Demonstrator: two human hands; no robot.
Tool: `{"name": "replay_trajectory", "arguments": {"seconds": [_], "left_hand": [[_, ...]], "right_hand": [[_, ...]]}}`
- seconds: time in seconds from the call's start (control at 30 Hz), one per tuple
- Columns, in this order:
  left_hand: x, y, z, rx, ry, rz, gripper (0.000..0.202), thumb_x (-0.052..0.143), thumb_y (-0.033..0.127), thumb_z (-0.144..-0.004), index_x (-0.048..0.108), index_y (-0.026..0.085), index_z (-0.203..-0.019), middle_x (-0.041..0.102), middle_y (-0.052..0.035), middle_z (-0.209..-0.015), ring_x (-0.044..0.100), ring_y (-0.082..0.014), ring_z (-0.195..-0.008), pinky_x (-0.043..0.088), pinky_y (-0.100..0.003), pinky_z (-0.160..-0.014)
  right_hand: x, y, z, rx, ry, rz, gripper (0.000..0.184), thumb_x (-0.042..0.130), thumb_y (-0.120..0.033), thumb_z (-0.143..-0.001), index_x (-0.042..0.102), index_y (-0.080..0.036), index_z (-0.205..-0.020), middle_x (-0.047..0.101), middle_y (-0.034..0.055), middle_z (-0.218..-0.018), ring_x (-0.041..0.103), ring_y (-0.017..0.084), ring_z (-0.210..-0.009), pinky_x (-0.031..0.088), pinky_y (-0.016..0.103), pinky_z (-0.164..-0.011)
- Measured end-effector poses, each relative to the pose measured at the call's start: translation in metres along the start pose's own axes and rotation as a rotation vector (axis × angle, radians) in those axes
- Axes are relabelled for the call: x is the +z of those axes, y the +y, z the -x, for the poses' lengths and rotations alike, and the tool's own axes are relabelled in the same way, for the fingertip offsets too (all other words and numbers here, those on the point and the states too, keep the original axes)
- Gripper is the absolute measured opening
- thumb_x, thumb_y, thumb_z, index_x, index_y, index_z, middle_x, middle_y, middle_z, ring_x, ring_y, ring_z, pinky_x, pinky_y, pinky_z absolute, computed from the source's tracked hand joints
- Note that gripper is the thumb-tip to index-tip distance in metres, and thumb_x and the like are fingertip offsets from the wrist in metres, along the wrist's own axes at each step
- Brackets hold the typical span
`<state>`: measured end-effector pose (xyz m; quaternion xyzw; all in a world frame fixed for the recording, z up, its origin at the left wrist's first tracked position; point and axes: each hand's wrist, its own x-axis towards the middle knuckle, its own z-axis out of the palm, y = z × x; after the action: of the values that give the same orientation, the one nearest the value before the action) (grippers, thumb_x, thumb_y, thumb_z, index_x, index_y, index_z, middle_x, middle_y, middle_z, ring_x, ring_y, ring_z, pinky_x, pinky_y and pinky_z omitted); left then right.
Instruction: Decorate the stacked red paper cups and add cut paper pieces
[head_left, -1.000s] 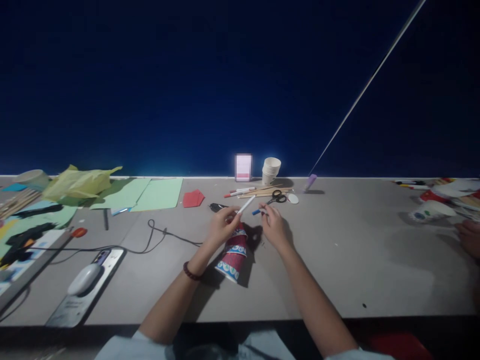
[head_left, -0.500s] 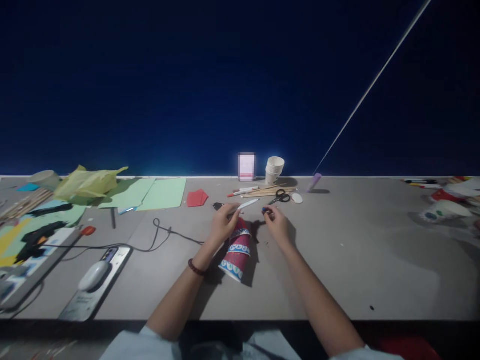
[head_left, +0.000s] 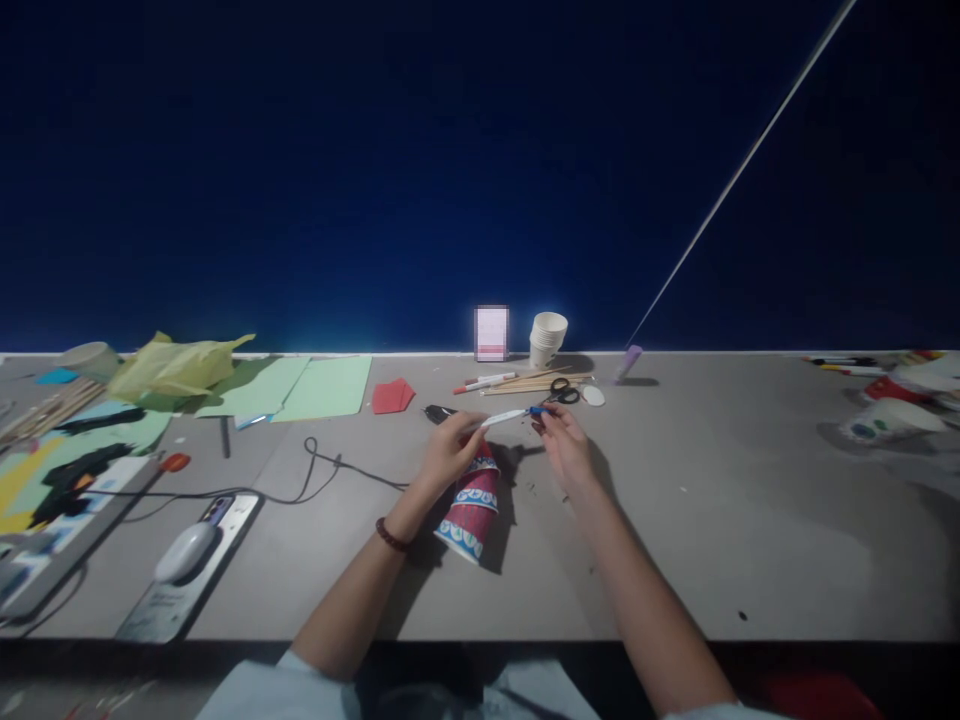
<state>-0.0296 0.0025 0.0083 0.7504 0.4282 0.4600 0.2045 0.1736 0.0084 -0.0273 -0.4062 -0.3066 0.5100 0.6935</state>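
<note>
A white marker [head_left: 504, 417] lies between the fingers of my left hand [head_left: 451, 448], its tip pointing right. My right hand [head_left: 568, 440] pinches a small blue marker cap [head_left: 537, 410] that meets the marker's tip end. Whether the cap is fully seated I cannot tell. Below my left hand, a stack of red paper cups [head_left: 477, 500] with blue and white patterned bands lies on its side on the table. The top of the stack is partly hidden by my left hand. A black tool [head_left: 437, 412] with a cord shows just behind that hand.
Black scissors [head_left: 564, 391], wooden sticks [head_left: 536, 383] and a white disc [head_left: 593, 396] lie beyond my hands. White cups [head_left: 548, 340] stand at the back near a lit phone [head_left: 492, 333]. A black cord [head_left: 285, 499] crosses the left side from a power strip [head_left: 82, 530]. Red paper [head_left: 391, 395] lies left.
My right hand has brought the blue cap to the marker's tip, and the marker has tilted flatter. My left hand keeps its hold; the cup stack lies where it was.
</note>
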Motion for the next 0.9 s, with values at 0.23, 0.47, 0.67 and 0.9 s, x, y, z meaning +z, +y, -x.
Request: {"name": "replay_trajectory", "arguments": {"seconds": [0.23, 0.47, 0.67, 0.9], "left_hand": [[-0.0011, 0.0020, -0.0001, 0.010, -0.019, 0.001, 0.019, 0.056, 0.029, -0.091, 0.071, 0.020, -0.099, 0.074, -0.0076, -0.093, 0.067, -0.0192, -0.085, 0.053, -0.034, -0.078], [-0.0019, 0.0009, -0.0014, 0.020, -0.002, -0.016, 0.017, 0.057, 0.026, -0.089, 0.071, 0.021, -0.097, 0.073, -0.0065, -0.089, 0.066, -0.0190, -0.084, 0.053, -0.033, -0.078], [-0.0008, 0.0012, 0.0001, 0.041, -0.007, -0.012, 0.017, 0.057, 0.025, -0.090, 0.071, 0.020, -0.098, 0.072, -0.0062, -0.089, 0.066, -0.0182, -0.084, 0.052, -0.031, -0.076], [-0.0026, -0.0010, 0.0001, 0.029, -0.055, 0.002, 0.022, 0.056, 0.031, -0.092, 0.073, 0.020, -0.100, 0.074, -0.0075, -0.089, 0.067, -0.0193, -0.081, 0.051, -0.033, -0.075]], "right_hand": [[0.0048, -0.0058, 0.0050, -0.015, -0.010, 0.030, 0.036, 0.081, -0.035, -0.062, 0.064, -0.022, -0.091, 0.072, 0.0025, -0.088, 0.067, 0.017, -0.084, 0.055, 0.033, -0.080], [0.0024, -0.0074, 0.0046, -0.076, -0.053, 0.147, 0.034, 0.078, -0.037, -0.067, 0.066, -0.020, -0.093, 0.073, 0.0042, -0.090, 0.068, 0.017, -0.083, 0.057, 0.034, -0.079], [0.0031, -0.0068, 0.0068, -0.083, -0.077, 0.163, 0.033, 0.079, -0.036, -0.068, 0.069, -0.020, -0.094, 0.073, 0.0035, -0.088, 0.068, 0.016, -0.080, 0.057, 0.033, -0.080], [0.0077, -0.0082, 0.0107, -0.037, -0.103, 0.170, 0.039, 0.083, -0.043, -0.063, 0.070, -0.019, -0.091, 0.076, 0.0040, -0.084, 0.073, 0.019, -0.076, 0.060, 0.038, -0.082]]}}
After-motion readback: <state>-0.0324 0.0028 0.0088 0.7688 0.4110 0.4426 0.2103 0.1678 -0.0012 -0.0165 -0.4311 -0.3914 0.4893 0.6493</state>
